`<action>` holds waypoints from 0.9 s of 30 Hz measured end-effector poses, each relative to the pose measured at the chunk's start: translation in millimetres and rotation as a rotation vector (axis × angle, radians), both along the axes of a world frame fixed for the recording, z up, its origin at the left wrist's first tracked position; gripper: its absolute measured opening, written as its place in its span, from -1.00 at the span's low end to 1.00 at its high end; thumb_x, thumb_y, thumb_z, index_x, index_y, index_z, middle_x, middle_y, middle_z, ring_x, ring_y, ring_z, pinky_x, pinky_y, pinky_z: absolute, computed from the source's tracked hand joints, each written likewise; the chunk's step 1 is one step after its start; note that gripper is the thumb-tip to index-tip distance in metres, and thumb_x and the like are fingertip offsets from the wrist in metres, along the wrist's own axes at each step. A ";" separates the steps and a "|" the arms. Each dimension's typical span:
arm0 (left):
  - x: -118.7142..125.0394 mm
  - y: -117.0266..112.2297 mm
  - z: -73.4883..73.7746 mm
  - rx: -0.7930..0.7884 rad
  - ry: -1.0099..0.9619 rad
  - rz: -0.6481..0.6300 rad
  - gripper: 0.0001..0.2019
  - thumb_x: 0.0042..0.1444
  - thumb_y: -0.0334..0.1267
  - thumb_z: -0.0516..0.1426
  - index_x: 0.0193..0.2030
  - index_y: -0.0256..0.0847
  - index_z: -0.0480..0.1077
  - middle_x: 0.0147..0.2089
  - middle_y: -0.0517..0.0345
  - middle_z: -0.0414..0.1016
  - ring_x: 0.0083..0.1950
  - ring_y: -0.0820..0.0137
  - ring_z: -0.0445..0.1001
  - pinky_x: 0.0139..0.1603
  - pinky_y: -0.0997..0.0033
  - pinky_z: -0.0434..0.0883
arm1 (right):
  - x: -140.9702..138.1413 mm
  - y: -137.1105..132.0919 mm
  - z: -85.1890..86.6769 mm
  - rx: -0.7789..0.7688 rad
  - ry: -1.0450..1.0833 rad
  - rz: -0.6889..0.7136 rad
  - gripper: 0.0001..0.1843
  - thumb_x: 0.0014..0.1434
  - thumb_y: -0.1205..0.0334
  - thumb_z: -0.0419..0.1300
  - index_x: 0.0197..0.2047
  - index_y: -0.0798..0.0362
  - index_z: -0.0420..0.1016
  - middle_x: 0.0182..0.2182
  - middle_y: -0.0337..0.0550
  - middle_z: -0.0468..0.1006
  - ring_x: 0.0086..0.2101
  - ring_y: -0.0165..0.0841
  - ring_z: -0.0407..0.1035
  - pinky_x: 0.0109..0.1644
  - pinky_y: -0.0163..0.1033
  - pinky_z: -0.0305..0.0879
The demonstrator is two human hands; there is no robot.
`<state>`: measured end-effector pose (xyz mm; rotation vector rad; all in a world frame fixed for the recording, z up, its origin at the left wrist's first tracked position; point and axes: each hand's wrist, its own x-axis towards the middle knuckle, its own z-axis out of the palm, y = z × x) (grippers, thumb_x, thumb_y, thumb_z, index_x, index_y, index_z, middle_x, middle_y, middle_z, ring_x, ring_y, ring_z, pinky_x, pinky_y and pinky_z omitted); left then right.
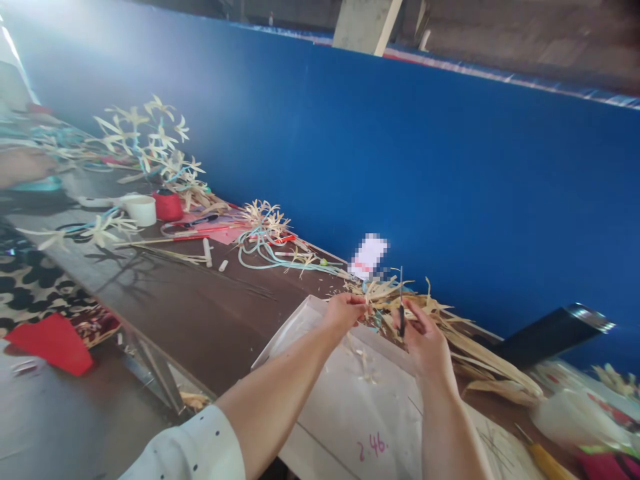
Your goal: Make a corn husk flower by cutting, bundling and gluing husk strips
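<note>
My left hand [346, 312] is closed in a pinch above the far edge of a white box lid [350, 380]. What its fingertips hold blends into the pale strips behind and cannot be made out. Scissors [401, 313] with dark handles are in my right hand [425, 337], their blades pointing up and away from me. Behind both hands lies a heap of dried, straw-coloured husk strips [450, 327]. A small pale husk flower [364, 363] rests on the lid, below and between my hands.
Husk flowers on blue stems [265, 217] lie along the table [225, 313], near a white cup [141, 210] and a red spool [167, 205]. A dark cylinder [555, 337] leans at right. A blue partition [400, 153] runs behind. Another person's hand [23, 167] shows far left.
</note>
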<state>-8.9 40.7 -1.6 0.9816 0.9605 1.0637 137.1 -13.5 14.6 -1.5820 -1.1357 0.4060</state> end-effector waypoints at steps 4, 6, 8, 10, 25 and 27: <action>-1.2 0.5 -0.6 -0.001 -0.047 0.030 -0.89 -0.16 -0.34 0.15 -0.43 -0.31 0.39 -0.44 0.14 0.48 -0.55 0.61 0.28 -0.60 0.63 0.18 | -16.4 -8.4 2.1 -0.018 0.375 0.178 -0.41 -0.21 0.04 0.35 -0.07 0.09 0.49 -0.44 -0.20 0.54 -0.46 -0.37 0.36 -0.42 -0.32 0.23; -1.7 0.4 -0.2 -0.011 -0.080 0.036 -0.89 -0.17 -0.33 0.15 -0.43 -0.30 0.39 -0.45 0.15 0.48 -0.55 0.60 0.28 -0.60 0.63 0.17 | -19.8 -10.5 4.5 -0.019 0.413 0.174 -0.41 -0.25 0.06 0.38 -0.09 0.07 0.51 -0.40 -0.18 0.55 -0.42 -0.36 0.36 -0.47 -0.36 0.19; -2.0 0.4 0.0 -0.008 -0.092 0.036 -0.88 -0.18 -0.32 0.15 -0.43 -0.30 0.40 -0.44 0.15 0.48 -0.55 0.61 0.27 -0.59 0.63 0.16 | -21.5 -11.9 5.4 -0.022 0.389 0.181 -0.39 -0.25 0.05 0.38 -0.07 0.05 0.49 -0.40 -0.17 0.56 -0.43 -0.38 0.35 -0.58 -0.40 0.07; -1.9 0.5 -0.2 -0.003 -0.076 0.048 -0.88 -0.18 -0.32 0.15 -0.43 -0.30 0.41 -0.46 0.16 0.46 -0.55 0.61 0.26 -0.59 0.63 0.16 | -22.6 -12.8 2.3 -0.033 0.377 0.205 -0.39 -0.23 0.06 0.37 -0.05 0.03 0.47 -0.40 -0.17 0.55 -0.43 -0.39 0.35 -0.63 -0.42 -0.02; -1.9 -0.1 1.8 0.026 0.013 0.102 -0.85 -0.12 -0.22 0.15 -0.48 -0.28 0.42 -0.54 0.19 0.39 -0.58 0.60 0.23 -0.60 0.61 0.18 | -24.4 -18.7 -21.2 -0.276 0.256 0.314 -0.47 -0.14 -0.04 0.31 -0.11 0.05 0.50 -0.47 -0.14 0.52 -0.49 -0.37 0.37 -0.59 -0.41 0.08; -1.6 -0.3 1.2 0.028 0.010 0.089 -0.85 -0.11 -0.22 0.14 -0.48 -0.28 0.42 -0.50 0.16 0.42 -0.57 0.60 0.24 -0.61 0.62 0.18 | -24.6 -18.8 -21.6 -0.271 0.253 0.317 -0.47 -0.14 -0.04 0.31 -0.10 0.04 0.50 -0.47 -0.15 0.52 -0.49 -0.37 0.37 -0.57 -0.40 0.12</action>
